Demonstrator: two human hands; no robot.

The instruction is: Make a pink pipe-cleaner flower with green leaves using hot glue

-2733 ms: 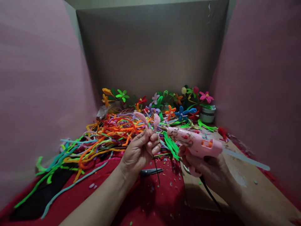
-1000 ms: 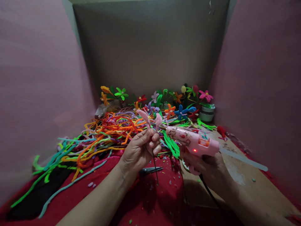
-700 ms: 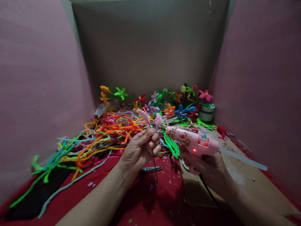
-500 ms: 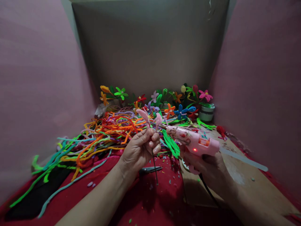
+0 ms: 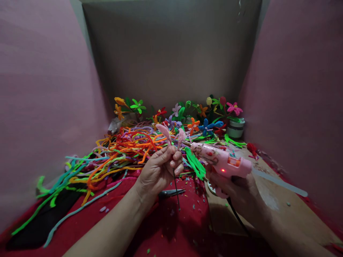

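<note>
My left hand (image 5: 160,167) pinches a pink pipe-cleaner flower (image 5: 164,131) near the middle of the view. Two fuzzy pink petals stand up above the fingers, and a thin dark stem (image 5: 177,192) hangs below them. My right hand (image 5: 235,189) is wrapped round the handle of a pink glue gun (image 5: 227,162), whose small light glows red. The gun's nozzle points left and lies close to the right-hand petal; whether it touches cannot be made out. A clear glue stick (image 5: 281,182) sticks out of the gun's back end.
Many coloured pipe cleaners (image 5: 120,146) lie heaped at the left and middle. Finished flowers (image 5: 206,126) and a striped pot (image 5: 235,128) stand along the back wall. Scissors (image 5: 171,193) rest on the red cloth (image 5: 171,228). A brown board (image 5: 268,200) lies at the right.
The glue gun has shifted very slightly to the right, its nozzle still close to the flower. My left hand and the flower have hardly moved.
</note>
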